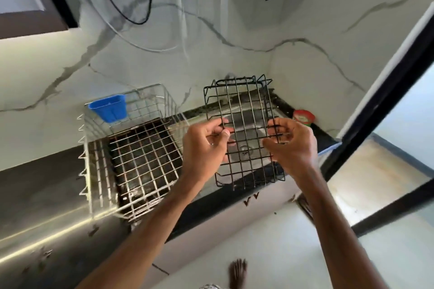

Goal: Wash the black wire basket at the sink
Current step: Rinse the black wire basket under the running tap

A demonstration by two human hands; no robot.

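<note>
Hands: black wire basket (244, 131) is gripped by left hand (206, 145) and right hand (291, 145), fingers curled through its mesh.
Position: held above the sink (249, 124).
Progress: no water or soap is seen; washing judged not yet begun.

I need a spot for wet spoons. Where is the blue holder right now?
In the head view, the blue holder hangs on the back rim of the silver dish rack, near its left corner, left of the black basket.

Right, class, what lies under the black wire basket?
Through the black wire basket you see the steel sink and its drain. The left hand and right hand cover parts of the basin.
</note>
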